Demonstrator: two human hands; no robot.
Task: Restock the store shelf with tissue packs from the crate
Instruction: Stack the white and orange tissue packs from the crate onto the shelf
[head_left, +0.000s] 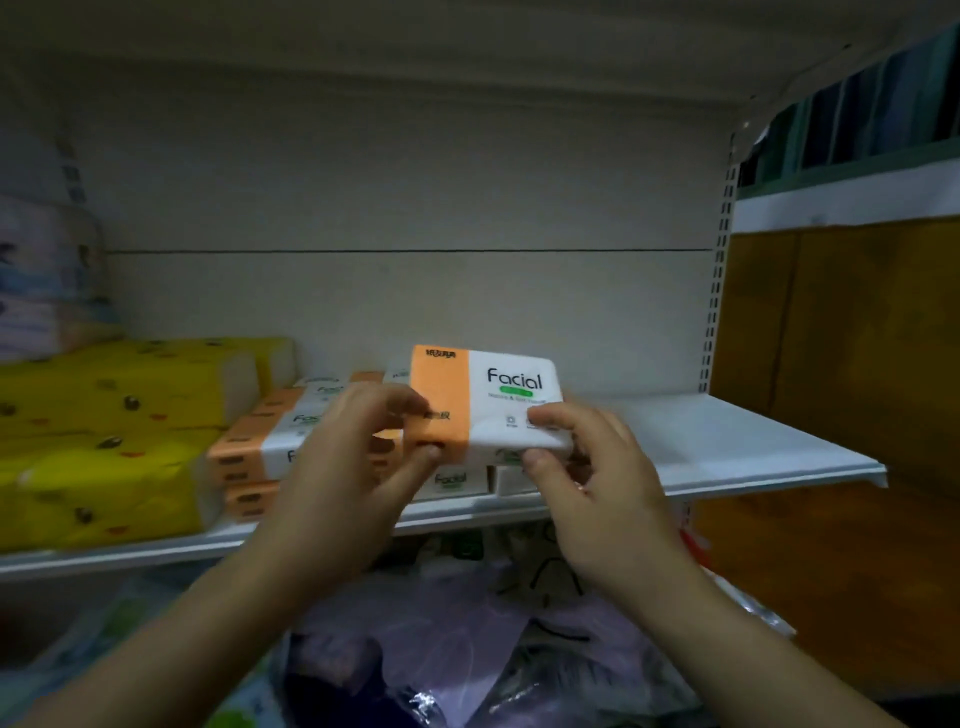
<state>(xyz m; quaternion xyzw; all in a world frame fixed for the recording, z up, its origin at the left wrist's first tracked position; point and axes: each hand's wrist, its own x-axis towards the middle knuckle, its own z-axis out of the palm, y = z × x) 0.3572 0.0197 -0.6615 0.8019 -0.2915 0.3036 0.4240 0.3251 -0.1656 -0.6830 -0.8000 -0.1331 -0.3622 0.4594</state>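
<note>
Both forearms reach up from the bottom of the frame. Across the middle runs the shelf (727, 447), its right half bare, so stocking looks partly done. Yellow packs (114, 415) fill the left; orange-and-white stacks (260, 452) sit beside them. At centre, the left hand (353, 457) and right hand (587, 467) pinch one pack (488, 400) between thumb and fingers, above the stacks.

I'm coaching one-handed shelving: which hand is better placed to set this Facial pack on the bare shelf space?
Probably the right hand. It grips the Facial pack on the side nearest the bare shelf. The left hand holds the orange end, beside the stacked packs.
</note>
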